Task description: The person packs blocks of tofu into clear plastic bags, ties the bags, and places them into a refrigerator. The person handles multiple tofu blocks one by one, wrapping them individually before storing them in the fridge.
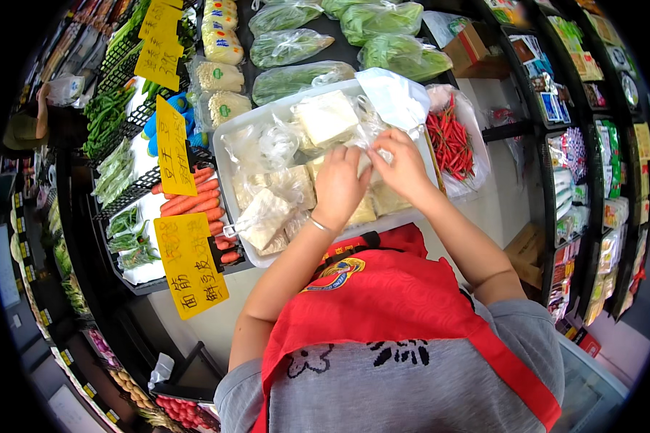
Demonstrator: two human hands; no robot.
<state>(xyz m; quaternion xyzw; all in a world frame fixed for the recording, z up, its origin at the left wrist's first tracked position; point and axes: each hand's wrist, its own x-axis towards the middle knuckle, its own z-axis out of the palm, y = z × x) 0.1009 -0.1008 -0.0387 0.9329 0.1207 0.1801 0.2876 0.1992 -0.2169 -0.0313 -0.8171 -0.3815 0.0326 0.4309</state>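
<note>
A white plastic tub [228, 216] lies before me, holding several clear bags of pale blocks that look like bean curd. Over the middle of the tub, my left hand [340, 181] and my right hand [403, 165] meet, their fingertips pinching the clear plastic film of a bag [362, 159] between them. Just beyond my fingers sits a whiter bagged block [327, 118]. Another bagged block [265, 214] is left of my left wrist, which wears a bracelet. Crumpled clear plastic [271, 143] covers part of the tub's left side. My hands hide some of the bags beneath.
A white bag [395, 97] drapes over the tub's far right corner. Red chillies [449, 143] adjoin on the right, carrots [197, 200] on the left. Bagged greens [303, 81] lie beyond. Yellow handwritten signs [192, 265] stick up at left. Shelves [541, 140] stand right; another person [43, 122] is far left.
</note>
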